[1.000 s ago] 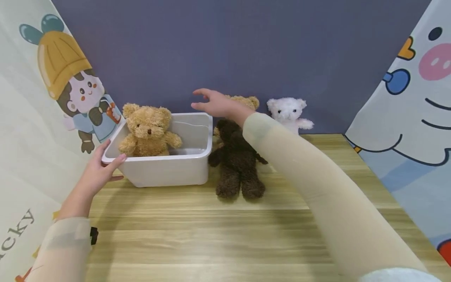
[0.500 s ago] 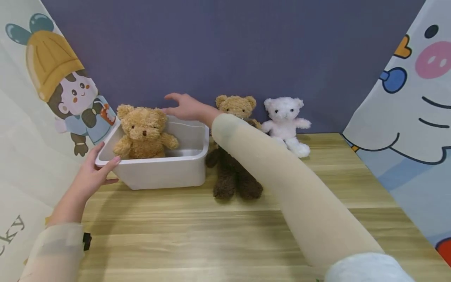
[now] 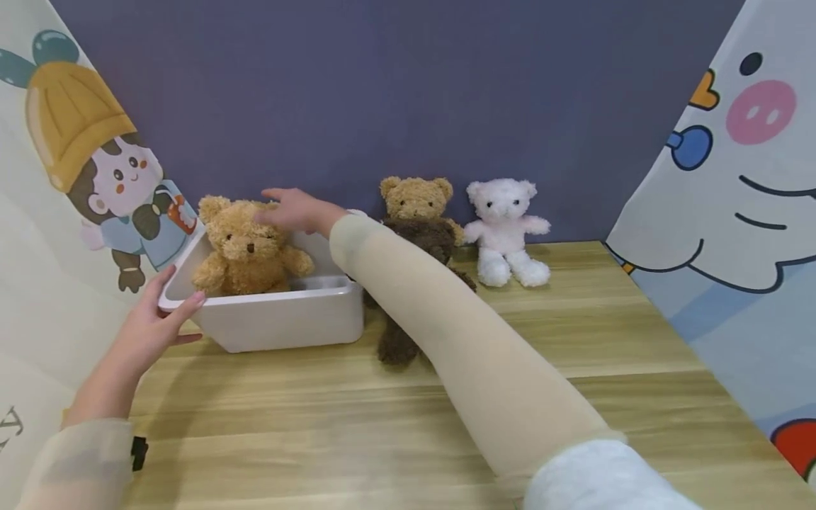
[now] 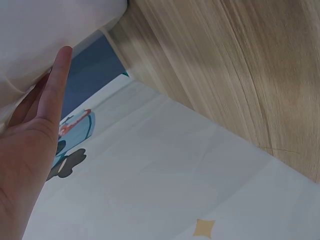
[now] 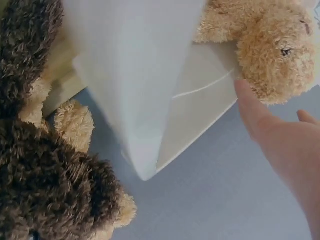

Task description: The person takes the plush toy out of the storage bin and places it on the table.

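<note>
My left hand (image 3: 145, 327) rests on the front left corner of a white plastic bin (image 3: 280, 322), thumb at the rim; its visible fingers lie straight along the outer wall in the left wrist view. Inside the bin sits a light brown teddy bear (image 3: 241, 244), upper body above the rim. My right hand (image 3: 296, 211) is at the right side of that bear's head, fingers extended. A fingertip (image 5: 245, 90) meets or nearly meets the head's fur in the right wrist view; contact cannot be told for certain.
Right of the bin, a dark brown teddy bear (image 3: 398, 343) leans on another light brown bear (image 3: 417, 200), partly behind my right arm. A white bear (image 3: 506, 227) sits by the blue-grey back wall (image 3: 433, 92). Printed panels flank the wooden table (image 3: 306, 425).
My right hand has moved left, from above the dark bear across the bin to the bear inside it. My left hand stays at the bin's corner. The view has shifted slightly right.
</note>
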A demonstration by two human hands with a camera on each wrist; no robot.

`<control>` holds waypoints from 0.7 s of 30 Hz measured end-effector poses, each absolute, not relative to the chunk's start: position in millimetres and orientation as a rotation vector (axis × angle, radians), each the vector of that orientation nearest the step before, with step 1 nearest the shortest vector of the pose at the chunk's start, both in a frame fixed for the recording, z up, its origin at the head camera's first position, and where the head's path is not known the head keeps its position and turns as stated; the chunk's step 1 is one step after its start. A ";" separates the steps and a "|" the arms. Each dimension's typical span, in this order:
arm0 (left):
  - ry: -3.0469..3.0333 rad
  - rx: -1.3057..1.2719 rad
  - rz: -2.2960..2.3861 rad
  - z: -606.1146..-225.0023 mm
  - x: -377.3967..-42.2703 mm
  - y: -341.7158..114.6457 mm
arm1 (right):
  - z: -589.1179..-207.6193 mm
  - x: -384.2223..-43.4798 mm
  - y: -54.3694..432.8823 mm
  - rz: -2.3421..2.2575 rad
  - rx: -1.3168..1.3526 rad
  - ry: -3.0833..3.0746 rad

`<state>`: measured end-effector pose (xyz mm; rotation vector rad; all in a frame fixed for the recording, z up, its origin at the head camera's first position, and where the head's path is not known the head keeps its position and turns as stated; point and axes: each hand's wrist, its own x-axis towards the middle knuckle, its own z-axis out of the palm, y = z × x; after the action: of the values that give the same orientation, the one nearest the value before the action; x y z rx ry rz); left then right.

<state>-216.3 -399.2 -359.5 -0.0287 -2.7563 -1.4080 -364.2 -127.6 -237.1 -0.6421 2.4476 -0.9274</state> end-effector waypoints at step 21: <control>-2.731 -0.044 -1.436 -360.9 -214.6 -397.8 | -239.8 -349.6 -152.6 -0.624 -0.539 2.563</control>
<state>-214.6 -397.8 -360.9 -0.0438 -2.7307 -1.4356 -349.6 -152.6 -239.8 -0.5392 2.5634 -0.6238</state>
